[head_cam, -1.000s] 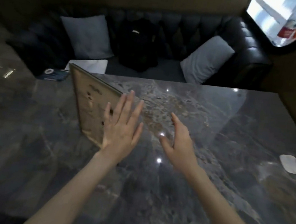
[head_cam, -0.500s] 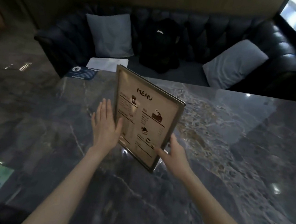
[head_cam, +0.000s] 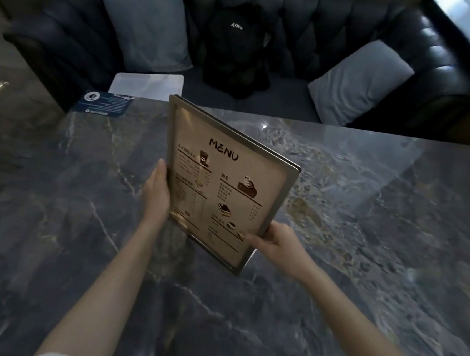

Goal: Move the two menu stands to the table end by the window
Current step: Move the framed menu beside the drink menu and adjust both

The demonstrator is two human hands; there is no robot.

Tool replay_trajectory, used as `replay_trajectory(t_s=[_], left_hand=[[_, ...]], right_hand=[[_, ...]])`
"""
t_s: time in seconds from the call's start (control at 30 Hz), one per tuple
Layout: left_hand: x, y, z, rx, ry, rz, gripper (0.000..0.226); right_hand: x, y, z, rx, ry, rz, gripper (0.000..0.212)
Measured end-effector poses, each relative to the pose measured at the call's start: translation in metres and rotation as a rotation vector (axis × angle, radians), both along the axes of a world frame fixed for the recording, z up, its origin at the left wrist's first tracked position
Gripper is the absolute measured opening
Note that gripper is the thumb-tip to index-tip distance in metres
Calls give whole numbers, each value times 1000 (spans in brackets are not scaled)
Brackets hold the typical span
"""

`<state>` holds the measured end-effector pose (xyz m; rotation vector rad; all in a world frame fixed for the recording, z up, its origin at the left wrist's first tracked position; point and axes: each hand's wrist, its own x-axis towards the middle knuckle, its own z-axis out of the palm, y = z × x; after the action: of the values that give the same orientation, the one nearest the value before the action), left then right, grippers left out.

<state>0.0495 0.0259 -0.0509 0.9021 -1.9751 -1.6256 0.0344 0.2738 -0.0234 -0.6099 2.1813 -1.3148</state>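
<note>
Since the earlier frame, both hands have closed onto the menu stand (head_cam: 221, 188), formerly only approached. Left hand (head_cam: 158, 191) clasps its left edge; right hand (head_cam: 278, 240) pinches its lower right corner, each grip clamped. Stand tilts above mid-surface (head_cam: 368, 221), facing the viewer.

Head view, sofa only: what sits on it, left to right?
Left cushion → white sheet → black backpack → right cushion.
</note>
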Motion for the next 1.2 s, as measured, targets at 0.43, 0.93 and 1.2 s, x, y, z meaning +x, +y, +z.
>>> replay_trajectory(t_s=[0.43, 0.93, 1.2], left_hand=[[-12, -7, 1, 426, 131, -70, 61], [-54, 52, 40, 285, 107, -149, 43], [-106, 152, 54, 280, 82, -232, 41]], right_hand=[[-8, 2, 10, -17, 77, 12, 28], [-35, 61, 46, -23, 89, -76, 29], [-63, 161, 65, -38, 47, -172, 30]])
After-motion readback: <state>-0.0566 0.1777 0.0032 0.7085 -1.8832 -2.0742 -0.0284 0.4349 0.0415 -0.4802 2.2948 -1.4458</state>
